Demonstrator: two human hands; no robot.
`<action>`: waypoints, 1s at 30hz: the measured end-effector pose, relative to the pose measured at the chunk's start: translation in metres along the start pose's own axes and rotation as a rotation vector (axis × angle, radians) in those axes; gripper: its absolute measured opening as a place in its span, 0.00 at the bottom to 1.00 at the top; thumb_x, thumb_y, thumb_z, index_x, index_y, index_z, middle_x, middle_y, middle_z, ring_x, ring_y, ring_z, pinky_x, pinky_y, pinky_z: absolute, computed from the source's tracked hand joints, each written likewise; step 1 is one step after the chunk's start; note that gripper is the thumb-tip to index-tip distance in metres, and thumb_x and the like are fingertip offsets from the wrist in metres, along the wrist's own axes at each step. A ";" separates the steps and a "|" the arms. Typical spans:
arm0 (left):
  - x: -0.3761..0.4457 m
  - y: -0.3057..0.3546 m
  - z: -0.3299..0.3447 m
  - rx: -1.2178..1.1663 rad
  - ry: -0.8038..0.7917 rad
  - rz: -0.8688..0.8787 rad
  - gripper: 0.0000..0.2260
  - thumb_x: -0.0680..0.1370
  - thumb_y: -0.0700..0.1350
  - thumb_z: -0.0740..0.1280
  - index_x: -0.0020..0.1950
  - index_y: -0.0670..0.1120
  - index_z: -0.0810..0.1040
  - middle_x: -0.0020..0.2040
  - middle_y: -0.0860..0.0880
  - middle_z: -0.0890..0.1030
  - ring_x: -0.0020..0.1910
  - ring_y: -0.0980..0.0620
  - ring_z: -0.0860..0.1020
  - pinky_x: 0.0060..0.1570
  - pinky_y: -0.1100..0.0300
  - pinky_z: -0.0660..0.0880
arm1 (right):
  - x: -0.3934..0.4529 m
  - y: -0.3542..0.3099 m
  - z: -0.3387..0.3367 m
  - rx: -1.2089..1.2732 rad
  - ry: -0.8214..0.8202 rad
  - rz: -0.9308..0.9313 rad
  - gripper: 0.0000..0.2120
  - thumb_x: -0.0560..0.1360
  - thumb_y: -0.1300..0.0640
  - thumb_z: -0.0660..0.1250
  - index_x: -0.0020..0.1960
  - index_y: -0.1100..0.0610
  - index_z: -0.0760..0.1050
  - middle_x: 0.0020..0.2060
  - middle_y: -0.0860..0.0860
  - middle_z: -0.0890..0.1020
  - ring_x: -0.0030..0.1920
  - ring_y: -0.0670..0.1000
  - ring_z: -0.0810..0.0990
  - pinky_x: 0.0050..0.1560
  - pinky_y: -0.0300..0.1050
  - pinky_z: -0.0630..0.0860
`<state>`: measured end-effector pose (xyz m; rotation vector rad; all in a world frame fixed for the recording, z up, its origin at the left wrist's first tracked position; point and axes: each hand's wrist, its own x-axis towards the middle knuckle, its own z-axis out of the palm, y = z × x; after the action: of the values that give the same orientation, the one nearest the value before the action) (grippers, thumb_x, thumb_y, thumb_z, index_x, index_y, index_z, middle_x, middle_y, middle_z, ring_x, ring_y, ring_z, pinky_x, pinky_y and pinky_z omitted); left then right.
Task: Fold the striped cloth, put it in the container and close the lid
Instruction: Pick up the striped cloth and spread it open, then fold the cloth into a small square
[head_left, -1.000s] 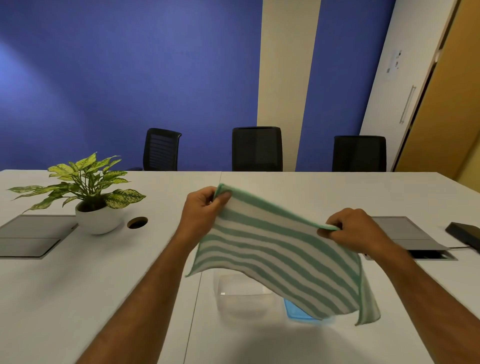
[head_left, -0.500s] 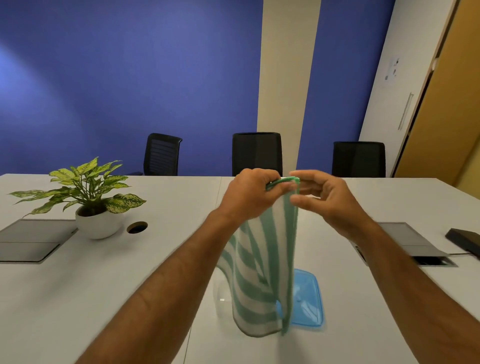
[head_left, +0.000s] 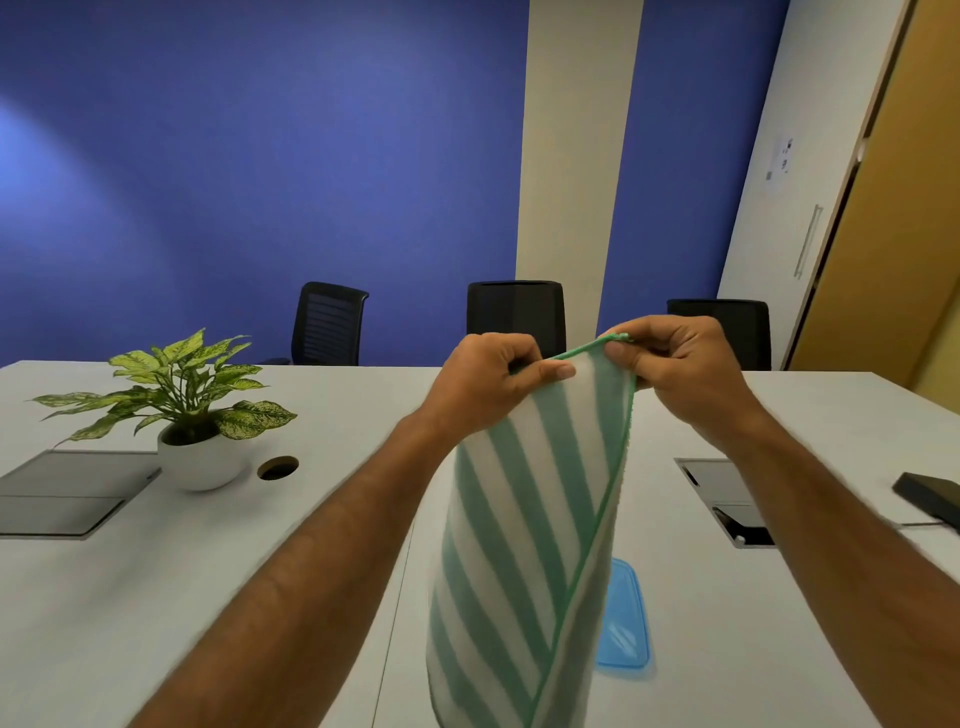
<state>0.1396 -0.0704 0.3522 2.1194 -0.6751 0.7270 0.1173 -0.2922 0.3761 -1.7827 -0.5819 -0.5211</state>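
Note:
The green-and-white striped cloth (head_left: 530, 519) hangs folded in half in front of me, above the white table (head_left: 156, 597). My left hand (head_left: 488, 382) pinches its top edge on the left. My right hand (head_left: 675, 364) pinches the top corner on the right, close beside the left hand. The blue lid (head_left: 623, 618) lies flat on the table behind the cloth, partly covered by it. The container is hidden behind the hanging cloth.
A potted plant (head_left: 192, 410) in a white bowl stands at the left, with a round cable hole (head_left: 278, 467) beside it. Grey floor-box covers (head_left: 67, 493) sit left and right. A black device (head_left: 930, 493) lies at the right edge. Three black chairs (head_left: 514, 317) line the far side.
The cloth was spread wide between my hands; I brought the hands together, folding it in half. Now they have drawn slightly apart along the top edge and the cloth hangs closer to me.

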 end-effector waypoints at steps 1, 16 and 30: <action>-0.001 -0.004 -0.004 0.003 0.006 0.009 0.21 0.70 0.66 0.70 0.29 0.52 0.72 0.24 0.55 0.68 0.26 0.57 0.65 0.26 0.61 0.64 | 0.001 0.000 -0.004 0.005 0.018 0.006 0.09 0.73 0.61 0.72 0.42 0.48 0.84 0.34 0.46 0.86 0.37 0.50 0.83 0.39 0.49 0.84; -0.008 -0.050 -0.092 0.220 0.025 0.047 0.21 0.65 0.67 0.72 0.30 0.52 0.73 0.24 0.53 0.70 0.26 0.54 0.66 0.25 0.66 0.63 | 0.011 0.009 -0.058 0.049 0.148 0.107 0.07 0.73 0.63 0.72 0.41 0.52 0.84 0.33 0.47 0.86 0.33 0.48 0.83 0.36 0.44 0.84; -0.023 -0.077 -0.113 -0.400 0.264 -0.313 0.05 0.69 0.48 0.78 0.40 0.50 0.84 0.35 0.54 0.84 0.36 0.55 0.82 0.33 0.61 0.80 | 0.015 0.007 -0.064 0.039 0.185 0.174 0.04 0.74 0.61 0.70 0.45 0.54 0.82 0.41 0.54 0.84 0.38 0.53 0.84 0.38 0.46 0.85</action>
<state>0.1442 0.0680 0.3578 1.6725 -0.3029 0.6221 0.1302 -0.3532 0.3974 -1.7074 -0.3034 -0.5429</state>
